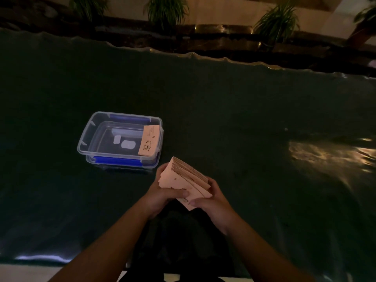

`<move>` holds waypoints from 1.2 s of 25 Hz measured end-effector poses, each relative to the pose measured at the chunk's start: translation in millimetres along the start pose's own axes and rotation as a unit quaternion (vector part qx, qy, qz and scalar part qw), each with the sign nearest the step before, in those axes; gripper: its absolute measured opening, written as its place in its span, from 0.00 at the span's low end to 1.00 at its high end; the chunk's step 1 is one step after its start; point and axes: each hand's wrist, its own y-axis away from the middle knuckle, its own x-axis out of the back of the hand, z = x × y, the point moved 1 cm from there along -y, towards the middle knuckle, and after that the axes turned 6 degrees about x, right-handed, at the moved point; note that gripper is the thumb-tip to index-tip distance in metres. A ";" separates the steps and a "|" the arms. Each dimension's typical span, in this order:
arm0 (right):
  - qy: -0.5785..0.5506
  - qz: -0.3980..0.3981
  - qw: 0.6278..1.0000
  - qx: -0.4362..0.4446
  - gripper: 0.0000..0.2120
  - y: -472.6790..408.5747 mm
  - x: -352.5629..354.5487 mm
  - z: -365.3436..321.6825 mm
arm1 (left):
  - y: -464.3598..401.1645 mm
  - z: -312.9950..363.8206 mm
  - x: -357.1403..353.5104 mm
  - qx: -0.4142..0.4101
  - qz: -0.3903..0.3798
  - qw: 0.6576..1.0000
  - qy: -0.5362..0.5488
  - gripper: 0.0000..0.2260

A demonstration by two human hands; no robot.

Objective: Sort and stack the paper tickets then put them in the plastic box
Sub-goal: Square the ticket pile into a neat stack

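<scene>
Pink ticket stack (184,178), fanned, clamped betw. left hand (162,192) & right hand (211,200): we'd square edges w/ thumbs before moving to plastic box (87,139) on tabletop (223,119).

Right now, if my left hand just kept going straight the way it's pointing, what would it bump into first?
Your left hand, gripping the ticket stack, points up and slightly right, passing just right of the plastic box. Beyond the stack, only bare dark table shows, so the way looks free, though depth is hard to judge.
</scene>
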 end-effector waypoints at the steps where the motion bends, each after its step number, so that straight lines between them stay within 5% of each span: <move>1: 0.025 0.005 1.000 0.013 0.41 -0.3 3.3 -0.6 | -1.2 -0.5 4.1 -0.004 -0.002 1.000 -0.025 0.48; 7: 0.173 0.015 0.980 0.098 0.41 -5.6 26.7 -3.4 | -15.0 -6.6 19.7 -0.052 0.073 0.929 -0.359 0.44; 13: 0.392 0.040 0.917 0.067 0.56 -21.6 32.7 0.5 | -33.5 -14.9 16.5 -0.069 0.110 0.859 -0.495 0.53; 21: 0.495 0.013 0.866 0.068 0.63 -37.6 34.2 19.1 | -45.5 -20.5 24.6 -0.064 0.092 0.827 -0.551 0.59; 30: 0.655 0.006 0.742 0.141 0.57 -34.7 31.6 18.7 | -48.6 -21.2 30.2 -0.071 0.094 0.834 -0.540 0.56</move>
